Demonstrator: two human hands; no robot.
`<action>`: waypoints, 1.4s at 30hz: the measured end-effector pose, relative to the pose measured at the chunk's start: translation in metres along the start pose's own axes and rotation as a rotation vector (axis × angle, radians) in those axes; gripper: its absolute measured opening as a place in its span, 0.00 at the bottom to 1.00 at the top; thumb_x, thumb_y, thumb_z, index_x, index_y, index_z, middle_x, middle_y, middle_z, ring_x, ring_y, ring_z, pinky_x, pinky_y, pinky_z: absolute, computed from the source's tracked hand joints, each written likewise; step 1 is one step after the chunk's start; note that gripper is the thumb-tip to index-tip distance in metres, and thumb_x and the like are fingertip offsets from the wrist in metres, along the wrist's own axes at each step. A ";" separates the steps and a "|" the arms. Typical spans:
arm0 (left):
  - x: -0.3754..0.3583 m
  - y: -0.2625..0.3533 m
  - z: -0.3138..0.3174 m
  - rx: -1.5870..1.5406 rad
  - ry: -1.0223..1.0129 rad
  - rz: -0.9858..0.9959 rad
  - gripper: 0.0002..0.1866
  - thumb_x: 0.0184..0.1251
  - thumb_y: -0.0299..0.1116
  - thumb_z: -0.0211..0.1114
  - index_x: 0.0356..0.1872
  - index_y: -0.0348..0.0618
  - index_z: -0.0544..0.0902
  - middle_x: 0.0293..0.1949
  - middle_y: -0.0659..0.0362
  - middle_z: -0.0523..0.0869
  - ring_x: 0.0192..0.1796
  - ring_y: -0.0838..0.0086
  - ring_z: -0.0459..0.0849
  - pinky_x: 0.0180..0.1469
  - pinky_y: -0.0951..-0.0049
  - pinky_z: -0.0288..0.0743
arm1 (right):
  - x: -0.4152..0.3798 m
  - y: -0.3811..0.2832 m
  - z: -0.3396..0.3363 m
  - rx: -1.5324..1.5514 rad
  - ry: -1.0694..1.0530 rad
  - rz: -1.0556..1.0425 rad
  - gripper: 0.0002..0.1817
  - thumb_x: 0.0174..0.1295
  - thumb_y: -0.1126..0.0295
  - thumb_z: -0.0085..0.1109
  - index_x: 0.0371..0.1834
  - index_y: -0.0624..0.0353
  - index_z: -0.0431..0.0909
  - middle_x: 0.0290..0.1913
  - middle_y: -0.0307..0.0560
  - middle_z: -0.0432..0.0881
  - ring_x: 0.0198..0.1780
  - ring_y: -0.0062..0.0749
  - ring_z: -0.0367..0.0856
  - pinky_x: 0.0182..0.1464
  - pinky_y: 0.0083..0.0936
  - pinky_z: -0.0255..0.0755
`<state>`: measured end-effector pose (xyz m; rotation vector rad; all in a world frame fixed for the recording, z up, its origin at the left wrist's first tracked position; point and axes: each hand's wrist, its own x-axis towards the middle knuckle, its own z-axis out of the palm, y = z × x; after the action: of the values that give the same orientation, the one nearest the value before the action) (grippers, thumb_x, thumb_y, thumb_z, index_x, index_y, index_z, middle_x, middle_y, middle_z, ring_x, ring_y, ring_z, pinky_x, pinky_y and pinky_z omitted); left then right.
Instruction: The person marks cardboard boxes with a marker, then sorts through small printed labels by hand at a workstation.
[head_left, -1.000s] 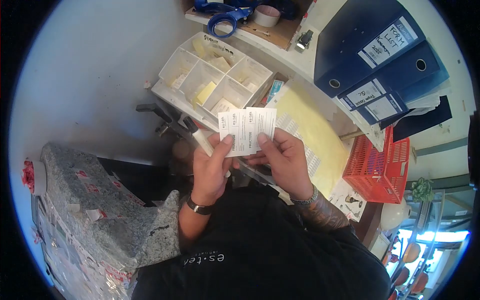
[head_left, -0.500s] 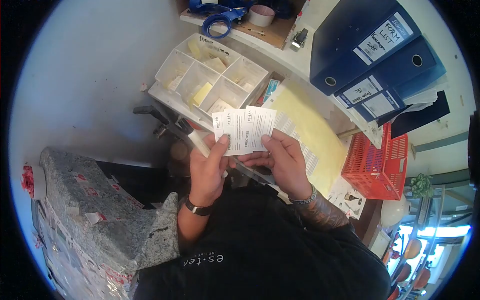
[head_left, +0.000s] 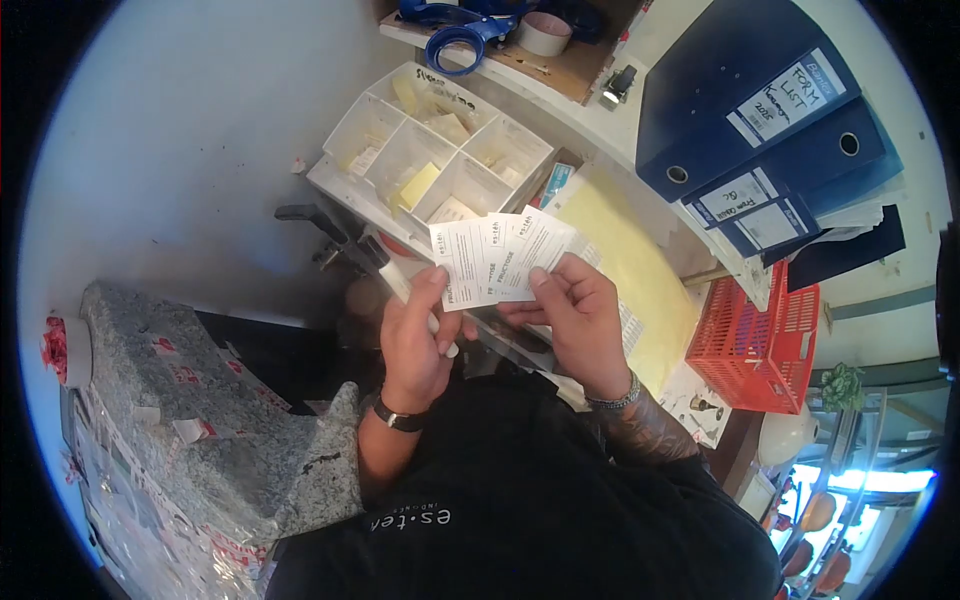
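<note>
A small fan of white paper labels (head_left: 478, 262), printed "es·teh" and "FRUCTOSE", is spread in front of me. My left hand (head_left: 412, 340) pinches the fan's lower left edge between thumb and fingers. A slim white stick-like thing (head_left: 433, 323) also shows between its fingers. On the other side, my right hand (head_left: 582, 322) grips the lower right of the labels, thumb on top and fingers curled beneath. Just beyond the labels stands a white compartment tray (head_left: 440, 150) with paper slips in its sections.
Right of the tray lies a yellow sheet (head_left: 640, 265). Blue binders (head_left: 740, 90) and a red plastic basket (head_left: 745, 345) stand at the right. On the shelf above is a blue tape dispenser (head_left: 455, 50). A grey wrapped bundle (head_left: 220, 400) is at the left.
The labels have been fanned wider, the right-hand ones tilting further to the right. My right hand has shifted slightly right. The white stick-like thing shows more clearly in my left hand.
</note>
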<state>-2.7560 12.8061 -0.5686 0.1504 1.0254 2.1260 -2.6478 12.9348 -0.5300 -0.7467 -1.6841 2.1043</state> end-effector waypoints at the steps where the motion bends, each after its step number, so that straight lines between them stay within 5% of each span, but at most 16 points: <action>1: 0.000 0.000 -0.002 -0.005 -0.032 0.002 0.16 0.75 0.38 0.53 0.49 0.34 0.78 0.35 0.56 0.86 0.16 0.86 0.63 0.28 0.75 0.71 | 0.001 0.000 0.000 -0.002 -0.007 -0.005 0.14 0.75 0.71 0.48 0.56 0.70 0.72 0.47 0.53 0.85 0.43 0.32 0.88 0.45 0.23 0.83; 17: 0.008 0.001 -0.011 -0.014 0.021 0.001 0.15 0.74 0.39 0.57 0.47 0.35 0.81 0.33 0.58 0.85 0.18 0.85 0.66 0.28 0.75 0.73 | 0.019 0.010 0.014 -0.053 -0.040 -0.026 0.13 0.74 0.72 0.49 0.54 0.70 0.75 0.45 0.50 0.86 0.41 0.27 0.87 0.45 0.23 0.82; 19: 0.008 -0.001 -0.012 0.267 0.018 0.056 0.13 0.73 0.37 0.61 0.45 0.35 0.82 0.33 0.61 0.85 0.22 0.85 0.73 0.28 0.79 0.73 | 0.022 0.016 0.018 -0.211 -0.042 -0.114 0.13 0.72 0.74 0.52 0.55 0.69 0.77 0.42 0.51 0.87 0.39 0.25 0.86 0.42 0.23 0.81; 23: 0.009 -0.001 -0.008 0.306 0.101 0.128 0.11 0.71 0.33 0.66 0.45 0.36 0.85 0.32 0.64 0.86 0.29 0.87 0.78 0.29 0.83 0.71 | 0.028 0.007 0.030 -0.637 -0.177 -0.211 0.16 0.70 0.75 0.54 0.59 0.68 0.75 0.45 0.52 0.87 0.43 0.26 0.86 0.45 0.22 0.79; 26: 0.013 -0.001 -0.027 0.319 0.179 0.133 0.11 0.71 0.33 0.66 0.46 0.36 0.85 0.31 0.65 0.86 0.28 0.87 0.78 0.29 0.83 0.71 | 0.051 0.002 0.035 -0.565 -0.247 -0.235 0.18 0.66 0.74 0.58 0.59 0.64 0.76 0.43 0.54 0.87 0.37 0.30 0.87 0.39 0.26 0.80; 31: 0.022 0.002 -0.056 0.346 0.312 0.140 0.12 0.71 0.34 0.66 0.43 0.34 0.86 0.27 0.66 0.83 0.25 0.87 0.76 0.26 0.83 0.69 | 0.143 -0.028 0.053 -0.728 -0.160 -0.419 0.14 0.66 0.72 0.60 0.53 0.65 0.78 0.41 0.52 0.86 0.44 0.33 0.87 0.39 0.28 0.80; 36: 0.024 0.007 -0.073 0.339 0.350 0.110 0.11 0.71 0.33 0.66 0.44 0.34 0.86 0.27 0.66 0.83 0.25 0.87 0.75 0.27 0.83 0.69 | 0.257 -0.021 0.101 -1.013 -0.475 -0.588 0.11 0.66 0.69 0.59 0.45 0.66 0.81 0.40 0.55 0.86 0.43 0.41 0.87 0.44 0.32 0.80; 42: 0.027 0.020 -0.073 0.320 0.317 0.109 0.10 0.71 0.30 0.65 0.45 0.33 0.86 0.32 0.66 0.86 0.31 0.88 0.77 0.32 0.83 0.70 | 0.364 0.058 0.151 -1.520 -0.768 -0.465 0.12 0.55 0.73 0.58 0.38 0.69 0.84 0.40 0.63 0.85 0.47 0.53 0.85 0.50 0.40 0.79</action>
<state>-2.8163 12.7709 -0.6087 0.0218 1.5750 2.1108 -3.0265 13.0080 -0.6298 0.3012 -3.3285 0.4407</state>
